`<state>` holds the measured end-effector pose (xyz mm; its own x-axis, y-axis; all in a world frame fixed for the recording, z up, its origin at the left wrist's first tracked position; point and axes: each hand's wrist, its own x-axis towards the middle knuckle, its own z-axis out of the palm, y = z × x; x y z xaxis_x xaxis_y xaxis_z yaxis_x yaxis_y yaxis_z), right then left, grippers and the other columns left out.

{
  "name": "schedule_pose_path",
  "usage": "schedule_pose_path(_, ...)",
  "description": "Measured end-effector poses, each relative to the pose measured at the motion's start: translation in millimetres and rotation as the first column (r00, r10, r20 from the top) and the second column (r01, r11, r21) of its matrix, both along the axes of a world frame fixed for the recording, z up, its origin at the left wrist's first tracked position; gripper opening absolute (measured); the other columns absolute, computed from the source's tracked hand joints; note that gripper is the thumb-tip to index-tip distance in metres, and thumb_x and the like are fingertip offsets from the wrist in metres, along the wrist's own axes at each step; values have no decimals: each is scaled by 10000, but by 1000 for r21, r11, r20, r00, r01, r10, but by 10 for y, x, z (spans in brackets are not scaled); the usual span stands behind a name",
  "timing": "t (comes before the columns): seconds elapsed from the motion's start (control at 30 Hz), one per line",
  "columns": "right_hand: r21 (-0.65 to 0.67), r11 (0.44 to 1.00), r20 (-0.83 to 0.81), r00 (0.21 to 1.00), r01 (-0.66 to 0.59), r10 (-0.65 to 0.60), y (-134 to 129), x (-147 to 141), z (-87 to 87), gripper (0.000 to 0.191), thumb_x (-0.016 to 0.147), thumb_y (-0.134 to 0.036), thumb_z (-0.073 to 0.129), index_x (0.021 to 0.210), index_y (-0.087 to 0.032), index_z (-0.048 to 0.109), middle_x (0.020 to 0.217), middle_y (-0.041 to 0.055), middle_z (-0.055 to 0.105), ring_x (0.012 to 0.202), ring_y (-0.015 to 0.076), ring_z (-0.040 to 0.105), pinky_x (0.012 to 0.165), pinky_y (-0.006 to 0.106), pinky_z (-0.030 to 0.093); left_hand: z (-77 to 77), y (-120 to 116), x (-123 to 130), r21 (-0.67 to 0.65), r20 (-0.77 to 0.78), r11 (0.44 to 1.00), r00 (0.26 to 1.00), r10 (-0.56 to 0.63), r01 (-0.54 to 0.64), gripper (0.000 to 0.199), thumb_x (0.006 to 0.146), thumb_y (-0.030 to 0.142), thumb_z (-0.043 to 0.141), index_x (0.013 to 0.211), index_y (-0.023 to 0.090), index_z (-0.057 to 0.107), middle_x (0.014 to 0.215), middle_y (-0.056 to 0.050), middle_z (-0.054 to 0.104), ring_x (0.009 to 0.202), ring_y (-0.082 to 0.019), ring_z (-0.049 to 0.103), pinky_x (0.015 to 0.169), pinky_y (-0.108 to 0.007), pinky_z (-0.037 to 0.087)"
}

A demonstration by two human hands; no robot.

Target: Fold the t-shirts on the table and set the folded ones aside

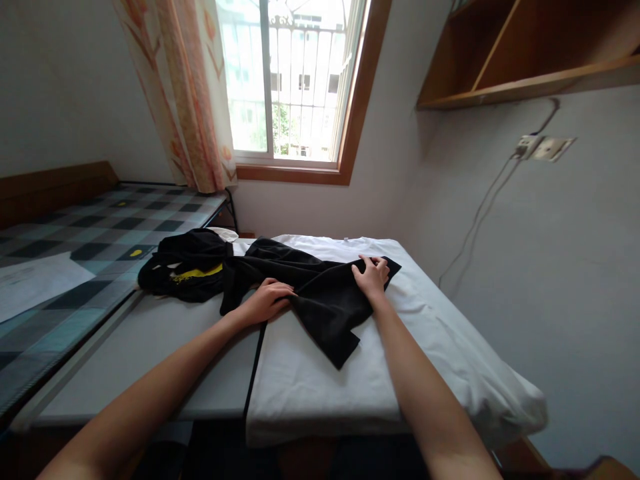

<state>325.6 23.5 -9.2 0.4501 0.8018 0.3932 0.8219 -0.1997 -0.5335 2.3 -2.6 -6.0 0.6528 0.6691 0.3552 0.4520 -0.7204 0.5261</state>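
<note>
A pair of black trousers (327,293) lies across the white-covered board, its legs creased and fanned toward the right. My left hand (273,298) rests at the near edge of the cloth, fingers together and closed on a bit of it. Farther right, my right hand (373,275) has its fingers bent over the fabric close to a leg end. One dark corner hangs toward me between the hands. Left of the trousers sits a bunched black garment (193,263) with a yellow print.
A white cloth (310,400) covers the right part of the surface; a bare grey panel (150,367) is on the left. Beyond it are a checked mattress (75,233) and white paper (40,280). A cable (475,220) hangs from a wall socket, under a wooden shelf (525,80).
</note>
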Motion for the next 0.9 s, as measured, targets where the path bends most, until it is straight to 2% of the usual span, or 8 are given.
schedule_pose_path(0.17,15,1000,-1,1000,-16,16,10,-3,22,399,815,-485,621,1136,-271,724,1320,125,432,1225,362,426,1041,532,345,136,135,-107,-306,491,929,801,342,-209,320,876,419,535,1041,181,672,895,-50,718,812,-210,662,758,-347,536)
schedule_pose_path(0.27,-39,990,1,990,-139,139,23,-27,12,388,831,-486,616,1130,-262,720,1286,121,521,1213,335,467,1034,506,367,160,231,-216,-437,594,843,603,532,-313,397,830,389,599,1165,178,593,852,-37,676,746,-187,646,690,-321,537)
schedule_pose_path(0.33,-59,965,-13,967,-257,256,30,-44,1,386,846,-446,610,1168,-247,690,1219,111,597,1174,298,518,1008,466,399,157,250,-259,-363,590,805,553,589,-470,374,806,291,611,1164,185,588,922,-52,633,801,-185,630,729,-331,537)
schedule_pose_path(0.47,-94,918,-83,921,-387,380,33,-67,4,294,828,-383,626,1054,-207,693,1013,84,688,986,238,624,889,367,463,196,127,-235,102,495,741,680,541,-664,294,813,122,511,1029,223,685,1057,-79,523,981,-208,562,889,-382,496)
schedule_pose_path(0.57,-101,916,-149,917,-387,371,15,-78,31,229,781,-389,656,896,-195,702,834,56,687,837,220,642,784,330,476,259,-24,-165,344,181,882,944,275,-323,301,880,148,445,959,235,722,986,-72,554,957,-212,555,911,-397,480)
schedule_pose_path(0.63,-45,888,-267,863,-457,430,-16,-88,67,247,745,-405,678,870,-193,701,739,27,670,751,203,635,707,304,473,274,-93,-124,352,-54,933,993,101,-76,277,916,252,479,1066,237,711,1028,-75,596,971,-223,570,948,-420,466)
schedule_pose_path(0.77,191,800,-689,503,-568,522,-99,-115,191,402,689,-463,733,994,-203,695,650,-21,665,580,154,593,533,247,433,196,-111,-107,292,-190,956,979,68,-10,662,800,519,675,1387,251,527,1383,-128,477,1230,-321,503,1077,-496,395)
schedule_pose_path(0.9,416,825,-852,152,-381,500,-117,-114,273,381,607,-446,839,898,-241,704,594,-67,639,512,104,559,479,208,434,104,-51,-150,241,-129,967,985,113,-79,732,805,424,688,1465,256,420,1543,-127,253,1368,-334,389,1123,-466,385)
